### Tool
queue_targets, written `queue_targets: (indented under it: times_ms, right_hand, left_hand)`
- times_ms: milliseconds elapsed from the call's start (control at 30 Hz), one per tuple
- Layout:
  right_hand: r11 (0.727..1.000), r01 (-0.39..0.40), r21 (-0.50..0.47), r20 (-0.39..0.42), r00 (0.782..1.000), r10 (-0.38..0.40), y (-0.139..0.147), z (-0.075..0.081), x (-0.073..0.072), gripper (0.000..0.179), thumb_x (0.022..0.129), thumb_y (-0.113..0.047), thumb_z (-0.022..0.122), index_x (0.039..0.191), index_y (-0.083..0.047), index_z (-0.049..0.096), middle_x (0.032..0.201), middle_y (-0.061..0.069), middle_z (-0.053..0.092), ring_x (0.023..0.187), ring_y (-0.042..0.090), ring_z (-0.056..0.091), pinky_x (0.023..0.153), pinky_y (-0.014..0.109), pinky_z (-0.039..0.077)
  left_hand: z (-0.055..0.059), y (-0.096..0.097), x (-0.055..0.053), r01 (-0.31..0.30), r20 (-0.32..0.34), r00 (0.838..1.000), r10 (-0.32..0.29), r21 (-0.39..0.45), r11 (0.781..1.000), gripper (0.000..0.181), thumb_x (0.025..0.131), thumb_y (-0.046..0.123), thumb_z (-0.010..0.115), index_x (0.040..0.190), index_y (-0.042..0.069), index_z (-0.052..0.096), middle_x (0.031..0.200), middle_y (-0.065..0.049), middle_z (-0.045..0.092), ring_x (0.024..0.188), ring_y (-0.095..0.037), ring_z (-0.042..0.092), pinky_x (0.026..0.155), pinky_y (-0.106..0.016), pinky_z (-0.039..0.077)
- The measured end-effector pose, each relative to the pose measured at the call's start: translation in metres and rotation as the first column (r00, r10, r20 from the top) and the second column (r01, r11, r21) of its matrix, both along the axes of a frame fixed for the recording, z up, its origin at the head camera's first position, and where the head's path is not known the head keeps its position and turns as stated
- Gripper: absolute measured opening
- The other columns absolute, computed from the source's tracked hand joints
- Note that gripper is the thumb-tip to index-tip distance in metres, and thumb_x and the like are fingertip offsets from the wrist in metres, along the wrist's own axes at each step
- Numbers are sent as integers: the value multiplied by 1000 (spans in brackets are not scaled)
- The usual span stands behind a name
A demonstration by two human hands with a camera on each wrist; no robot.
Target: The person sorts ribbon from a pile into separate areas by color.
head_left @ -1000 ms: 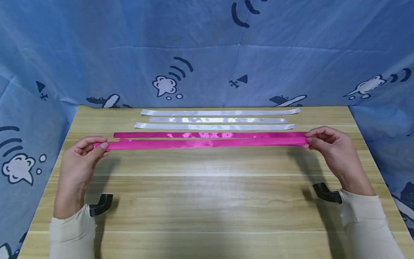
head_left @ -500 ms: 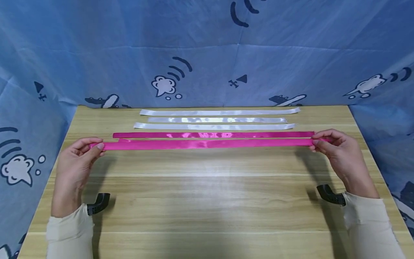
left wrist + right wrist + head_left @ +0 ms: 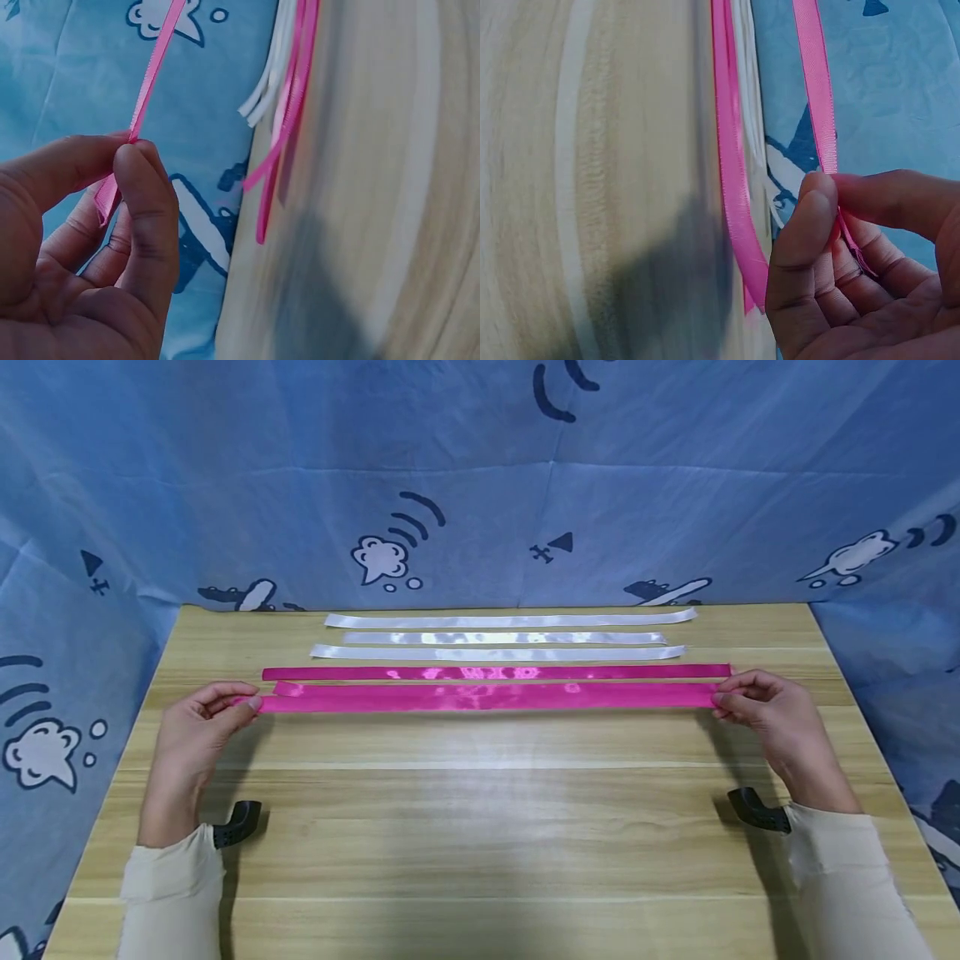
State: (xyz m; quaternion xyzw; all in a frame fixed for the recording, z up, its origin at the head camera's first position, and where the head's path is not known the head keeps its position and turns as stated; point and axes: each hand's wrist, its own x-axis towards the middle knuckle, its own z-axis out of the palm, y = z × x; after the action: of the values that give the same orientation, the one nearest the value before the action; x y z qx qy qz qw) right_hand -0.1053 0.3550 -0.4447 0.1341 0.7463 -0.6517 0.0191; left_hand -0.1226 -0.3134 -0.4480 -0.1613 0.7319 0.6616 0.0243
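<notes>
A pink satin ribbon (image 3: 480,703) stretches between the two hands, held above the table. My left hand (image 3: 197,731) pinches its left end between thumb and index finger; a short tail (image 3: 107,199) pokes out past the fingers in the left wrist view. At the other end my right hand (image 3: 783,722) has the same pinch, and the ribbon (image 3: 817,97) runs up from the fingertips in the right wrist view. Just behind it lies a second pink ribbon (image 3: 289,690), partly covered in the head view. A darker-looking pink ribbon (image 3: 480,673) lies flat beyond that.
Three white ribbons, the nearest (image 3: 495,653) among them, lie in parallel rows near the table's back edge. The wooden table (image 3: 480,827) reaches toward the person. A blue patterned cloth (image 3: 480,510) hangs behind and at the sides. Black curved pieces (image 3: 238,824) stick out at both wrists.
Both hands first spread slightly apart, then came a little closer together. The held ribbon has shifted slightly toward the person, so more of the second pink ribbon shows behind it.
</notes>
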Motion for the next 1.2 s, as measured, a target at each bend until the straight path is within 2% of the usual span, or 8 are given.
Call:
queue_targets:
  times_ms: [133, 267, 467, 633, 733, 833, 1033, 1200]
  right_hand:
    - [1000, 3, -17, 31, 1000, -3, 1, -3, -1, 27, 100, 12, 55, 95, -9, 72, 84, -7, 76, 68, 7, 71, 63, 20, 60]
    - [1000, 3, 1, 53, 999, -3, 2, -6, -2, 29, 100, 12, 54, 94, -10, 71, 84, -9, 75, 68, 7, 70, 62, 20, 60]
    - [979, -16, 205, 115, 993, -8, 0, -11, -7, 22, 102, 7, 55, 95, -9, 68, 81, -17, 70, 67, 3, 69, 62, 19, 59]
    - [939, -41, 341, 142, 990, -9, -3, -14, -9, 6, 103, 3, 56, 105, 3, 61, 78, -20, 66, 66, 1, 67, 63, 18, 59]
    - [922, -45, 385, 146, 989, -12, -4, -16, -9, 9, 103, 3, 56, 110, 8, 59, 77, -22, 64, 66, 0, 66, 62, 18, 59]
    - [913, -43, 406, 146, 989, -19, -3, -18, -10, 11, 104, 3, 56, 112, 10, 58, 77, -23, 63, 65, 0, 66, 61, 19, 58]
    - [902, -45, 429, 157, 987, -25, -2, -20, -9, 12, 104, 2, 56, 112, 10, 59, 75, -24, 63, 64, 0, 66, 60, 20, 57]
    - [892, -49, 450, 179, 983, -37, -3, -21, -8, 13, 104, 0, 55, 114, 9, 59, 76, -22, 62, 68, -2, 65, 63, 19, 58]
  left_hand:
    - [-6, -2, -2, 23, 21, 1000, -22, -33, 999, 14, 94, 4, 76, 98, 18, 76, 80, 12, 73, 72, -1, 69, 68, -13, 57]
    - [-9, -2, -3, 58, 47, 998, -51, -148, 987, 10, 96, 8, 75, 103, 17, 76, 81, 16, 71, 75, 1, 66, 69, -12, 55]
    - [-15, 3, -3, 116, 80, 992, -93, -379, 918, 22, 100, 13, 72, 118, 1, 71, 81, 24, 65, 76, 4, 60, 62, -15, 52]
    - [-20, 8, -4, 177, 106, 984, -143, -495, 850, 27, 101, 12, 69, 123, -3, 71, 92, 10, 68, 78, 0, 58, 61, -18, 50]
    - [-21, 11, -5, 200, 121, 980, -160, -523, 829, 25, 101, 10, 69, 122, -2, 72, 100, -3, 70, 78, -2, 57, 60, -18, 50]
    - [-23, 14, -7, 205, 134, 978, -158, -528, 824, 25, 100, 10, 69, 122, -2, 72, 102, -9, 70, 77, -3, 57, 59, -19, 49]
    - [-23, 19, -11, 207, 157, 977, -143, -557, 804, 24, 101, 12, 69, 122, 0, 72, 105, -13, 69, 82, -9, 57, 62, -18, 49]
    - [-22, 22, -15, 198, 138, 980, -144, -576, 793, 24, 100, 11, 70, 120, -2, 73, 105, -15, 70, 81, -9, 57, 63, -17, 48]
